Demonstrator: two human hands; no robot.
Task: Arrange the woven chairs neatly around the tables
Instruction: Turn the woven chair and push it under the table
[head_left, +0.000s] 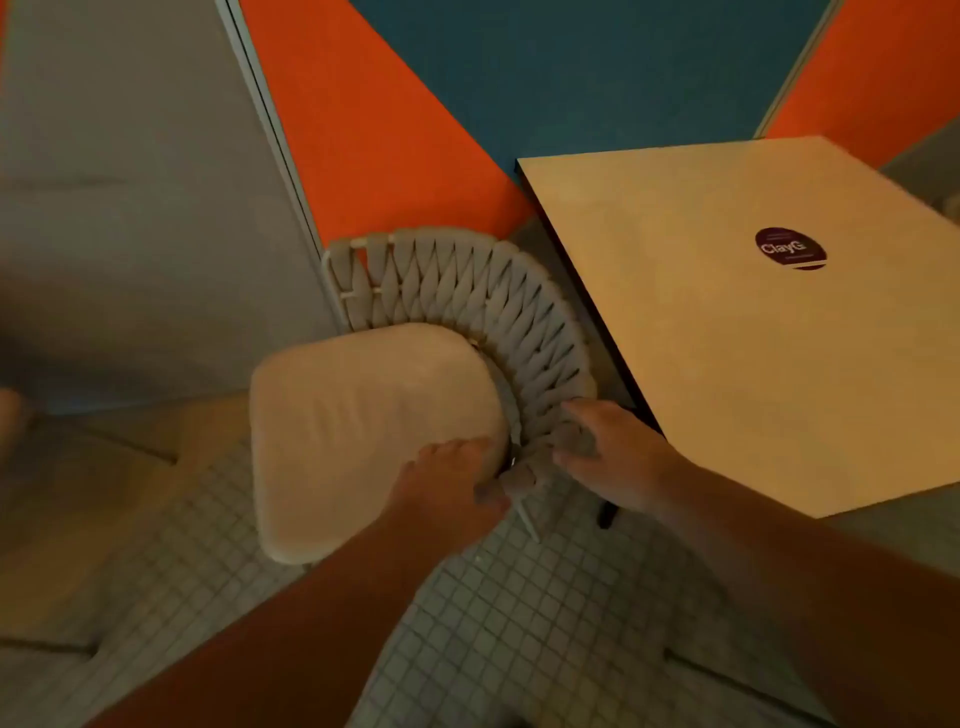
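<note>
Gripping the near end of the woven chair's curved backrest, both hands close on it: the left hand has its grip clamped at the end of the rim beside the pale seat cushion, the right hand clamped just beside it. The chair stands on the tiled floor, its back against the desk edge.
</note>
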